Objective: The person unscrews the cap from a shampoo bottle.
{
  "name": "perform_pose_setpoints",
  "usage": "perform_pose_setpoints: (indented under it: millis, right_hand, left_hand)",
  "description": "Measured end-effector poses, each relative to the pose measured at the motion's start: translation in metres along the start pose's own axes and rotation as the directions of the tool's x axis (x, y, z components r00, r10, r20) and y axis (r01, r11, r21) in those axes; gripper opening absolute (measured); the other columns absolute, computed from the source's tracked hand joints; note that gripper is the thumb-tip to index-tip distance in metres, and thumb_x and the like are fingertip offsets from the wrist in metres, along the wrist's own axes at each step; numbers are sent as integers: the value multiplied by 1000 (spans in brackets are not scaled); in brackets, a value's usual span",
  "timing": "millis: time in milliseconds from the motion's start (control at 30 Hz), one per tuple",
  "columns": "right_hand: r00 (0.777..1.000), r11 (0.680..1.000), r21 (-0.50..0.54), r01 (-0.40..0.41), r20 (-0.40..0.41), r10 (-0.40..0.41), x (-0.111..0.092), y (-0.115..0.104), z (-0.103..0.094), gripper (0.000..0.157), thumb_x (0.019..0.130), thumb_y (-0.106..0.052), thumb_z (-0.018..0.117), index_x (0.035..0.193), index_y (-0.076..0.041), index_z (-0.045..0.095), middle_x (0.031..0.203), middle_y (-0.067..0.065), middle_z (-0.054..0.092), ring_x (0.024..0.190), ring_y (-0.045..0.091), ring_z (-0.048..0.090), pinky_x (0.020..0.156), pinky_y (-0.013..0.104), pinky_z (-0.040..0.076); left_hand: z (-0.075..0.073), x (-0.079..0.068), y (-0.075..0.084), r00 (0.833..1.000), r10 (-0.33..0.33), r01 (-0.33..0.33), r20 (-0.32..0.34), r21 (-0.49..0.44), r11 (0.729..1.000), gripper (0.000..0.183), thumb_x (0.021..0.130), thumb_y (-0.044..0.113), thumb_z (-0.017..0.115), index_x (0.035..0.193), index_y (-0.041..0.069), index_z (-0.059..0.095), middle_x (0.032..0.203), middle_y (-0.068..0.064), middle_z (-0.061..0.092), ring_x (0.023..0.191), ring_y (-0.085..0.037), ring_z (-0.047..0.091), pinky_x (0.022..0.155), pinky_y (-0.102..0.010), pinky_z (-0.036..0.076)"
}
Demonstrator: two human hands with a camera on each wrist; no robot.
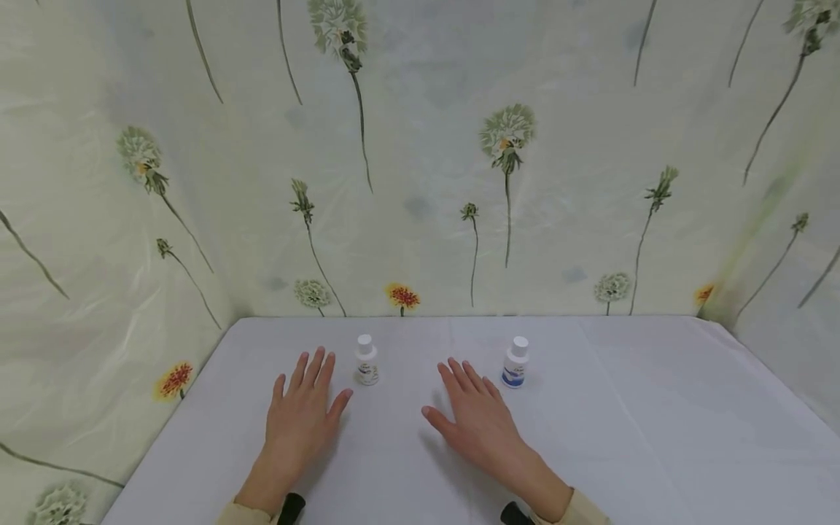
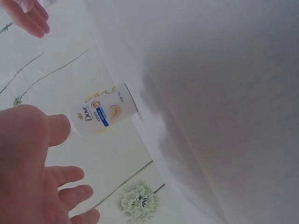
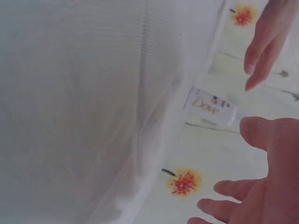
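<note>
Left hand [image 1: 302, 415]: spread, its back facing up, over the table [image 1: 630, 452]; the fingers were straight and slightly parted, the thumb angled out to the right.
Right hand [image 1: 482, 423]: spread as well, back facing up, fingers straight and aimed forward and leftward, thumb out toward the other hand.
Left bottle [image 1: 367, 364]: stood upright on the table between the two hands, just beside the left fingers and apart from them; white, with a white cap.
Right bottle [image 1: 515, 364]: stood upright just past the right fingertips, a little to their right and apart from them; white, white-capped, with a blue band low on its label.
Lettering: "Dove" could be read on the bottle beyond the thumb in each wrist view.
Sleeves [image 1: 577, 510]: pale beige, at both forearms.
Wrist pieces [image 1: 291, 508]: black, on the inner side of each wrist.
Table cover: white cloth, faintly creased, with soft shadows near both hands.
Backdrop [image 1: 420, 146]: pale sheeting printed with dandelions and orange-red flowers.
</note>
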State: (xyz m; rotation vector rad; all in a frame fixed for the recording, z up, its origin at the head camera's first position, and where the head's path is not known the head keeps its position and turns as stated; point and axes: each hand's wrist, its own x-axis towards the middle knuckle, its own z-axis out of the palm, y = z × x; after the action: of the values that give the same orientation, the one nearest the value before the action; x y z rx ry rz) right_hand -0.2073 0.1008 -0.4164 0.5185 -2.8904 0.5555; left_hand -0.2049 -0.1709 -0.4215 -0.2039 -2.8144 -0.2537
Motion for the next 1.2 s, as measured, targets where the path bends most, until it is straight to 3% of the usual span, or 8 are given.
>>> perform_pose_setpoints:
  millis: [267,433,633,867,1067,1200]
  right_hand:
    - [998,995,76,57,-10,-57,14,-7,6,61,95,-42,61,143,-7,49,149,13,44,139,33,36,109,55,28]
    - [999,990,131,47,8,-48,22,-10,9,50,97,-36,61,138,-8,54,144,11,50,134,30,43,107,54,33]
    - [999,979,201,29,-24,-25,29,-11,13,45,96,-29,64,135,-8,56,135,10,58,124,30,53,101,51,41]
    - [998,949,315,15,-60,4,38,-16,19,38,95,-24,66,129,-10,61,122,6,65,115,26,59,96,47,46]
    - [999,903,429,26,-51,-4,45,-18,25,36,94,-20,67,126,-6,62,120,10,66,113,28,59,95,48,47]
    - [999,878,479,14,-33,2,50,-17,27,35,95,-20,66,126,-5,62,121,12,66,113,28,58,94,47,48]
  left_hand:
    - [1,9,-6,997,19,-26,-81,-78,997,55,99,34,58,145,7,47,150,-14,43,142,-36,30,104,-65,27]
    - [4,16,-10,983,63,-91,-174,-161,983,48,96,25,65,138,4,55,142,-16,52,136,-38,39,99,-62,33]
    - [7,23,-11,967,91,-150,-236,-245,958,42,92,19,70,130,3,61,134,-16,58,129,-38,47,93,-60,39]
    - [12,33,-13,968,49,-135,-247,-344,929,43,91,21,73,130,5,62,133,-14,59,123,-33,54,90,-54,42]
    - [14,37,-15,960,28,-148,-277,-423,894,39,89,18,75,125,4,65,130,-13,62,121,-34,56,92,-58,40]
    - [15,41,-15,969,6,-129,-245,-491,862,38,89,18,74,124,4,65,126,-14,64,121,-34,55,97,-59,39]
